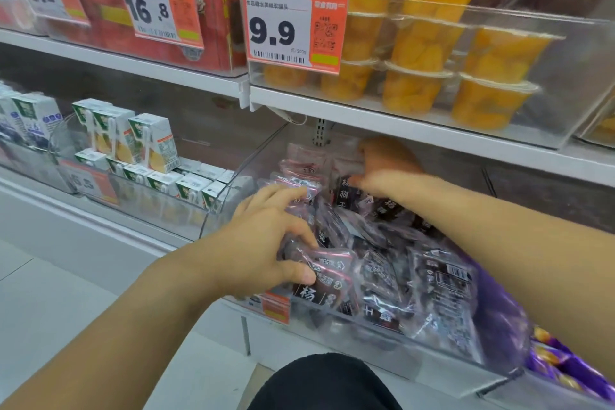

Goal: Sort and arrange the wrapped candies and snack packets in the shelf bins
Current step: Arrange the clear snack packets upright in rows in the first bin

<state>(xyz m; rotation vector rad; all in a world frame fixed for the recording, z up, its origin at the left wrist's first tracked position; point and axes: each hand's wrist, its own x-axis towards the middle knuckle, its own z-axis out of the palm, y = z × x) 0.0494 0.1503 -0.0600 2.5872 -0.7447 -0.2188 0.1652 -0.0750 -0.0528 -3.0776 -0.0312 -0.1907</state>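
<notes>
A clear plastic shelf bin [442, 356] on the lower shelf holds several black-and-pink snack packets [432, 280] with white characters. My left hand [266, 243] is at the bin's front left, its thumb and fingers curled round one black-and-pink packet [327, 271] lying on the pile. My right hand [382, 166] reaches deep into the back of the bin under the upper shelf, fingers curled on pale pink packets [309, 160] standing against the rear wall. My right forearm crosses over the pile.
Purple wrapped candies [559, 366] fill the bin to the right. Small juice cartons [149, 146] stand in the bin to the left. The shelf above carries clear cups of yellow fruit [416, 76], red boxes and orange price tags [293, 30]. My dark-clothed knee [326, 383] is at the bottom.
</notes>
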